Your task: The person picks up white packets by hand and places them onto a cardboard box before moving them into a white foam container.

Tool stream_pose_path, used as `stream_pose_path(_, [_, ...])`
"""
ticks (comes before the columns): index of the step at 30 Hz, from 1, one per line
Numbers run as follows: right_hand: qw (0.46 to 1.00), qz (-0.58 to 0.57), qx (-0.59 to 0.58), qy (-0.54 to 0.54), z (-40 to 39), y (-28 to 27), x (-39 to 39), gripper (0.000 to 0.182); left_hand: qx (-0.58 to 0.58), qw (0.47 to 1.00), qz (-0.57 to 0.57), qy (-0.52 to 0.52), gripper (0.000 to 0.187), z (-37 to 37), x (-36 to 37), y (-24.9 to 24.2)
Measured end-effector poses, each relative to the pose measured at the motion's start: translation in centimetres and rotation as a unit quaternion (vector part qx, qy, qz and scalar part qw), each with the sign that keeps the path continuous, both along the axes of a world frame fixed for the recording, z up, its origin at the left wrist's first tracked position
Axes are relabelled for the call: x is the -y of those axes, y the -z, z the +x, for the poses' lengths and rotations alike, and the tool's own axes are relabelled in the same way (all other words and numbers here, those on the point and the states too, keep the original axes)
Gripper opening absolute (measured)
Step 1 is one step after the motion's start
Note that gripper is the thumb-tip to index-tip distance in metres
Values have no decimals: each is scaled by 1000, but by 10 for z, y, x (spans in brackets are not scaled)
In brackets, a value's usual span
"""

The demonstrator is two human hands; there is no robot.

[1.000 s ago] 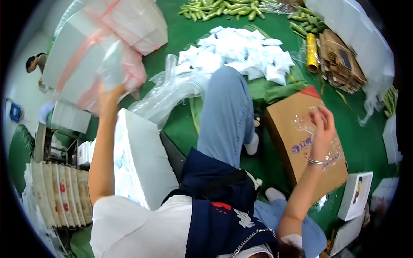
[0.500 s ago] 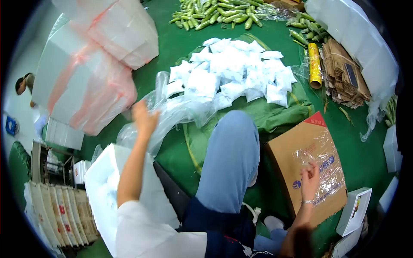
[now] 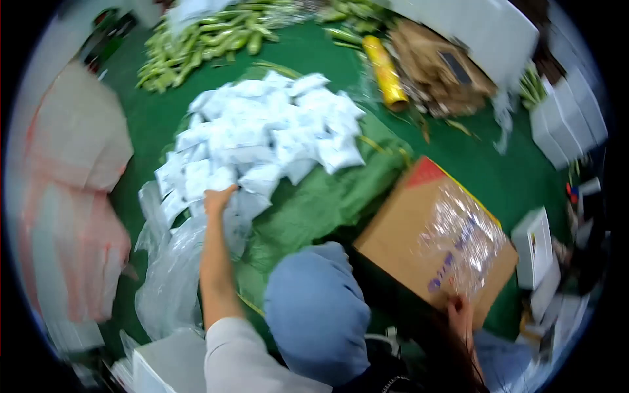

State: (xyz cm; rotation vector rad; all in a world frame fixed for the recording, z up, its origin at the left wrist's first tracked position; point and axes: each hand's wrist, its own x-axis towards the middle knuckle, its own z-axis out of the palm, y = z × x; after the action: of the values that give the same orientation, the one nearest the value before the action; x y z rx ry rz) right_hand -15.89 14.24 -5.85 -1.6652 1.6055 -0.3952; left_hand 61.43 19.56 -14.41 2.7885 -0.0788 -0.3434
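Observation:
My left hand (image 3: 219, 199) is at the near left edge of a heap of small white packets (image 3: 246, 154), touching them. Its fingers are spread, and it is slightly blurred. Beneath the heap is a green woven sheet (image 3: 314, 213). A loose sheet of clear plastic (image 3: 173, 278) lies beside my left forearm. Over on the right, my right hand (image 3: 460, 311) rests at the near edge of a cardboard box (image 3: 400, 236). Its fingers are pinched on crumpled clear film (image 3: 462, 239) that spreads over the box top. Dark hair partly covers my right arm.
Green vegetables (image 3: 209, 42) are piled at the back. A yellow roll (image 3: 385, 72) lies beside flattened cardboard (image 3: 432, 65) with a dark phone-like slab on it. Large plastic-wrapped white blocks (image 3: 72, 249) stand at left. White foam boxes (image 3: 534, 245) are along the right.
My view has swung right. My left hand has gone from above the clear plastic to the packets. My right hand has drawn nearer to me along the box with the film.

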Motion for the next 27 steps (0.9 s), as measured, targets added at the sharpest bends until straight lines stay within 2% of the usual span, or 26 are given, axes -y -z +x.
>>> stream_pose_path(1, [1000,5,1,12,19,-19,3,11,-219,967,-132,11,86,-26,-6,-51])
stream_pose_path(2, [1000,-1,-20,4,33,-36,6,12,-168,909,-334,184,56,-39,-32,-40])
stream_pose_path(3, [997,-61,-37,-1,33,-37,6,13,47,839,-279,464,40,-57,-45,-48])
stream_pose_path(4, [997,-67,-42,27,35,-47,7,18,144,777,-209,577,38,-62,-46,-54])
stream_pose_path(5, [988,-131,-26,73,15,-20,4,22,-54,828,-254,497,49,-45,-45,-38])
stream_pose_path(6, [987,-112,-51,101,16,-38,9,27,-110,850,-333,394,62,-101,-8,-95])
stream_pose_path(7, [986,-101,-49,124,7,-41,12,30,-237,809,-397,362,75,-174,39,-176])
stream_pose_path(9, [984,-92,-37,150,-5,-45,13,33,-159,745,-347,547,83,-244,95,-246])
stream_pose_path(10, [984,-103,-41,138,-5,-50,14,42,-151,677,-351,630,88,-270,125,-258])
stream_pose_path(11, [985,-113,-42,122,-2,-52,17,51,-150,636,-330,681,92,-311,149,-276])
stream_pose_path(12, [977,-189,-40,90,7,-62,21,65,-119,566,-300,759,89,-344,173,-283])
stream_pose_path(13, [961,-266,-38,59,19,-79,27,78,-50,517,-267,812,88,-377,188,-285])
stream_pose_path(15, [932,-335,-137,-22,44,-126,45,94,57,406,-201,890,92,-440,209,-273])
stream_pose_path(16, [934,-335,-128,-6,49,-127,57,94,88,346,-170,919,97,-469,215,-260])
stream_pose_path(18, [902,-369,-190,-121,48,-125,81,105,98,237,-183,949,99,-520,222,-232])
stream_pose_path(19, [904,-369,-186,-107,43,-120,93,105,99,225,-176,953,99,-532,225,-224])
stream_pose_path(21, [940,-269,-171,-122,28,-98,109,104,130,260,-231,928,99,-550,221,-205])
stream_pose_path(22, [941,-265,-173,-119,25,-84,110,104,126,257,-232,930,99,-549,214,-190])
stream_pose_path(24, [949,-268,-168,-4,28,-61,118,100,139,523,-229,809,89,-521,195,-161])
stream_pose_path(26, [954,-249,-169,-3,34,-48,124,99,66,658,96,744,79,-491,163,-149])
stream_pose_path(27, [953,-236,-187,-6,39,-38,124,96,116,642,107,750,68,-478,142,-137])
